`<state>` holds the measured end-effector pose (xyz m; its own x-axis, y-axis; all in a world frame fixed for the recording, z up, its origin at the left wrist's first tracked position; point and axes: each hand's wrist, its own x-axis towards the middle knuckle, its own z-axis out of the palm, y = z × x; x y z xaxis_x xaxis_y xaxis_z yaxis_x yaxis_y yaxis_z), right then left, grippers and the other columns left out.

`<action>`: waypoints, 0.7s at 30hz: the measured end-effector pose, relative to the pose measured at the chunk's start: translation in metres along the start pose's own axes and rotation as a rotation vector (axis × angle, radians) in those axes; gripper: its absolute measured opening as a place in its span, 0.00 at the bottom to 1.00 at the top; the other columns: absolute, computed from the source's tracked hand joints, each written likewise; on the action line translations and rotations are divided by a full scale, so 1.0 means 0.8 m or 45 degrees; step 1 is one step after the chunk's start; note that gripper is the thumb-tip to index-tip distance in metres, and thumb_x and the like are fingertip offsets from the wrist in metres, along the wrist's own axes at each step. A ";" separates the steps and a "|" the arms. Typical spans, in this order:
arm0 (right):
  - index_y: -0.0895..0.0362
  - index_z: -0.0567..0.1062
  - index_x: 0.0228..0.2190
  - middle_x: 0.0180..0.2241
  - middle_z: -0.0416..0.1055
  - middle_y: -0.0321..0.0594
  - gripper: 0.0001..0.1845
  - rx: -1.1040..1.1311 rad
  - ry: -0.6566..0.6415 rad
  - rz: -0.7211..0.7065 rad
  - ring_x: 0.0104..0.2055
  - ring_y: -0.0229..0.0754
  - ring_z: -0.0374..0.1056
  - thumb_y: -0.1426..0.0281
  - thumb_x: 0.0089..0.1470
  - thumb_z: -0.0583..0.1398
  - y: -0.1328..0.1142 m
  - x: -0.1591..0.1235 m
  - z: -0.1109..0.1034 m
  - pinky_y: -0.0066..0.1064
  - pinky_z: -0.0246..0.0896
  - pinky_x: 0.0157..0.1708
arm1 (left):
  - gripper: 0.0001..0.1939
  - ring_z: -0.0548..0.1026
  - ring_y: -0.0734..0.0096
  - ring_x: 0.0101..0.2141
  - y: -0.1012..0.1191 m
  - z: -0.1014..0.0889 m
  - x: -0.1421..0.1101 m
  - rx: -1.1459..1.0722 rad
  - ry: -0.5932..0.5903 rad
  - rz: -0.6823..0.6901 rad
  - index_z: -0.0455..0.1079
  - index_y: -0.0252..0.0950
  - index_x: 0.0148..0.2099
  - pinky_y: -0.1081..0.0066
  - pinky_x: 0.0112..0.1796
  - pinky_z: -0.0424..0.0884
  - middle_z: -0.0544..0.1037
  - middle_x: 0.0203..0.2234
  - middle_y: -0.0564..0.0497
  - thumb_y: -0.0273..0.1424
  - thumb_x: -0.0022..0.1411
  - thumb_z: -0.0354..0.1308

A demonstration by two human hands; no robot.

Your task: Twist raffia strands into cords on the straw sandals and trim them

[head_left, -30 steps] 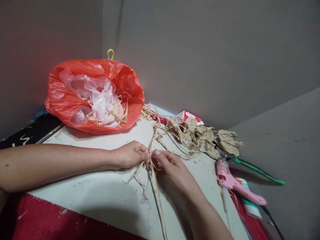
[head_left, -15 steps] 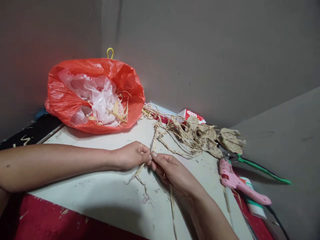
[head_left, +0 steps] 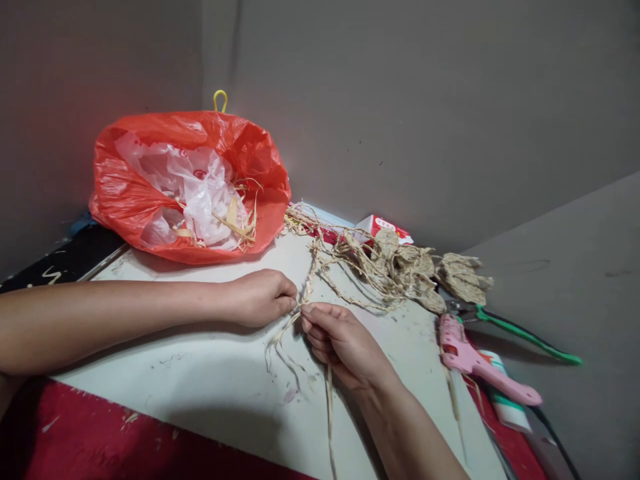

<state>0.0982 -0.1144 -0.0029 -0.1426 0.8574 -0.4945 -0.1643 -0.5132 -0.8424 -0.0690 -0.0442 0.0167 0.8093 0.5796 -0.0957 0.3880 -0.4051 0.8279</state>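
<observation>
A straw braid [head_left: 311, 275] runs down from the heap of plaited cords toward my two hands. My left hand [head_left: 265, 298] is closed in a pinch at the braid's lower end, its fingertips partly hidden. From the right, my right hand [head_left: 337, 337] pinches straw strands at the same spot between thumb and forefinger, the other fingers curled. Loose straw ends [head_left: 281, 340] hang out below the left hand. One long strand [head_left: 329, 417] trails from under the right hand toward the front.
A red plastic bag [head_left: 125, 220] with white plastic and straw scraps stands at the back left. Woven straw pieces [head_left: 407, 267], green-handled pliers [head_left: 530, 337], a pink glue gun [head_left: 467, 360] and a white-green tube [head_left: 510, 407] lie right on the white board [head_left: 200, 400]. Grey walls close the back.
My left hand has turned knuckles-up and pulled slightly left from my right hand. The long strand has swung from between the hands to below the right hand.
</observation>
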 end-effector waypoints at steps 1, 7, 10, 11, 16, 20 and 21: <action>0.60 0.67 0.18 0.10 0.46 0.22 0.18 0.011 0.043 -0.006 0.12 0.24 0.36 0.61 0.44 0.64 0.000 0.000 0.003 0.21 0.28 0.11 | 0.12 0.56 0.78 0.20 0.003 -0.001 -0.002 0.093 0.048 0.004 0.58 0.35 0.22 0.75 0.24 0.51 0.59 0.15 0.58 0.27 0.58 0.47; 0.59 0.67 0.18 0.10 0.46 0.22 0.16 0.229 0.147 -0.025 0.12 0.24 0.34 0.63 0.38 0.67 0.003 -0.003 0.018 0.19 0.29 0.11 | 0.13 0.60 0.73 0.19 0.020 0.009 -0.015 0.544 0.163 0.043 0.66 0.36 0.26 0.71 0.23 0.48 0.69 0.18 0.51 0.32 0.60 0.46; 0.57 0.60 0.14 0.10 0.47 0.23 0.21 0.301 0.155 -0.042 0.12 0.23 0.36 0.65 0.37 0.67 0.007 -0.003 0.024 0.19 0.30 0.10 | 0.10 0.67 0.68 0.21 0.026 0.022 -0.021 0.799 0.115 0.106 0.70 0.34 0.32 0.70 0.22 0.51 0.75 0.23 0.45 0.29 0.60 0.47; 0.57 0.58 0.14 0.10 0.47 0.23 0.22 0.314 0.162 -0.042 0.12 0.23 0.36 0.65 0.37 0.67 0.009 -0.003 0.025 0.19 0.29 0.10 | 0.09 0.69 0.66 0.22 0.027 0.027 -0.022 0.882 0.086 0.143 0.70 0.33 0.33 0.70 0.22 0.52 0.76 0.23 0.44 0.27 0.58 0.48; 0.58 0.60 0.15 0.10 0.47 0.21 0.22 0.412 0.176 -0.046 0.12 0.23 0.35 0.65 0.35 0.69 0.016 -0.003 0.031 0.18 0.30 0.10 | 0.07 0.74 0.62 0.25 0.026 0.045 -0.023 1.173 0.005 0.318 0.69 0.30 0.33 0.69 0.22 0.60 0.75 0.24 0.43 0.20 0.53 0.51; 0.59 0.66 0.19 0.10 0.46 0.20 0.20 0.408 0.217 -0.090 0.13 0.23 0.35 0.62 0.34 0.70 0.021 -0.005 0.039 0.17 0.31 0.10 | 0.09 0.74 0.61 0.27 0.019 0.056 -0.026 1.304 0.046 0.388 0.69 0.29 0.37 0.68 0.21 0.62 0.75 0.28 0.42 0.20 0.54 0.50; 0.60 0.67 0.20 0.10 0.47 0.20 0.20 0.392 0.236 -0.091 0.13 0.23 0.35 0.61 0.34 0.70 0.021 -0.005 0.041 0.17 0.31 0.10 | 0.09 0.74 0.61 0.27 0.019 0.059 -0.031 1.326 0.051 0.409 0.69 0.29 0.38 0.68 0.21 0.62 0.75 0.28 0.41 0.21 0.54 0.50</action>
<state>0.0643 -0.1278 -0.0083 0.0548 0.8694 -0.4910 -0.4573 -0.4153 -0.7864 -0.0625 -0.0982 0.0059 0.9319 0.3549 0.0750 0.3597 -0.9308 -0.0649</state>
